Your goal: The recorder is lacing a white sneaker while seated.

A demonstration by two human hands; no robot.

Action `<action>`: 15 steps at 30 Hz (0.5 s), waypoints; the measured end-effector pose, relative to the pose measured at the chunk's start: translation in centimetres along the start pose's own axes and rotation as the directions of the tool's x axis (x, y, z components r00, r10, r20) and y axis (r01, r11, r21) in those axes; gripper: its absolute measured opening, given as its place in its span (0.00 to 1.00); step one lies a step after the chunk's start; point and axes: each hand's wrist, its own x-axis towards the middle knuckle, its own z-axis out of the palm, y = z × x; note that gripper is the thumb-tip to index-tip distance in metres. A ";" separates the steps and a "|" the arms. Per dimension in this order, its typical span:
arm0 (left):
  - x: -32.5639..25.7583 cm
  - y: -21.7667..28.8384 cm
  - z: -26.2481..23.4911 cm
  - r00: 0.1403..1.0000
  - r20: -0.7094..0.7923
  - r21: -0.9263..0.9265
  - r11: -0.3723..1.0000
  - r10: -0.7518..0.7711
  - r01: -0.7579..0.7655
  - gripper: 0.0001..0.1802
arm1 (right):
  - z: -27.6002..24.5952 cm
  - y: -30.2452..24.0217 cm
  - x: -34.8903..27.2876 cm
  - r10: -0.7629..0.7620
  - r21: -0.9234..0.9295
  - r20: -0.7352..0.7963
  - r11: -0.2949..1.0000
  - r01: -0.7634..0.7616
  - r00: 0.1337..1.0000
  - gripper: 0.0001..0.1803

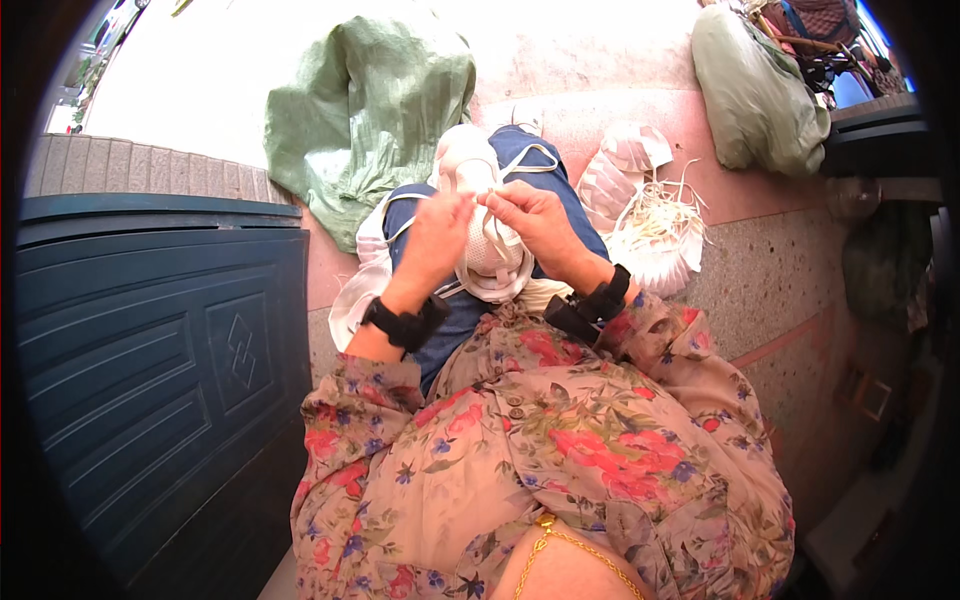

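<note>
A white shoe (490, 262) with a perforated upper lies lengthwise across my lap, its toe pointing away from me. My left hand (437, 240) is closed in a pinch over the shoe's left side. From the right, my right hand (545, 228) pinches at the same spot, thumb and forefinger together. Their fingertips nearly meet over the lacing area, on a thin white shoelace. A loop of the shoelace (530, 150) curves over my right knee. The fingers cover the eyelets, so I cannot see which one the lace is at.
To the right of my legs, a bundle of loose white laces (660, 215) lies on pale, ribbed white pieces (625, 160). A green woven sack (375, 110) stands ahead on the left, another green sack (755, 95) farther right. A dark blue panelled door (160, 370) is at my left.
</note>
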 end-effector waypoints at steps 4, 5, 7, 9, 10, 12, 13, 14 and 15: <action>3.3 -6.0 -0.7 0.964 -0.050 0.284 0.929 0.261 -0.237 0.14 | -0.2 -3.2 1.8 -0.005 -0.048 0.052 0.999 0.007 0.999 0.12; 3.9 -6.6 -0.8 0.975 0.219 0.198 0.977 0.037 -0.081 0.14 | -0.2 -4.6 2.3 -0.080 -0.056 0.109 0.995 0.087 0.991 0.11; 6.0 -6.3 -1.0 0.747 0.596 0.208 0.955 -0.295 0.211 0.14 | -0.4 -7.9 2.9 -0.199 -0.085 0.173 0.973 0.216 0.965 0.10; 6.4 -6.3 -1.1 0.725 0.626 0.017 0.935 -0.287 0.355 0.09 | -0.6 -11.9 2.7 -0.278 -0.173 0.238 0.930 0.323 0.930 0.10; 6.3 -7.1 -1.1 0.725 0.631 -0.150 0.873 -0.277 0.464 0.07 | -0.9 -14.0 2.7 -0.314 -0.237 0.293 0.891 0.387 0.903 0.11; 6.5 -5.5 -1.7 0.721 0.620 -0.125 0.869 -0.309 0.479 0.05 | -2.0 -17.7 2.8 -0.497 -0.158 0.303 0.815 0.558 0.813 0.11; 6.7 -6.1 -1.7 0.707 0.633 -0.164 0.838 -0.315 0.520 0.05 | -0.4 -21.0 2.6 -0.673 -0.254 0.137 0.686 0.682 0.727 0.11; 6.7 -6.9 -1.8 0.693 0.645 -0.202 0.803 -0.322 0.561 0.05 | 1.1 -23.1 2.5 -0.816 -0.370 -0.013 0.541 0.755 0.578 0.14; 6.7 -7.6 -1.9 0.693 0.636 -0.199 0.797 -0.338 0.571 0.05 | 0.8 -22.0 3.2 -0.813 -0.353 -0.010 0.547 0.759 0.582 0.14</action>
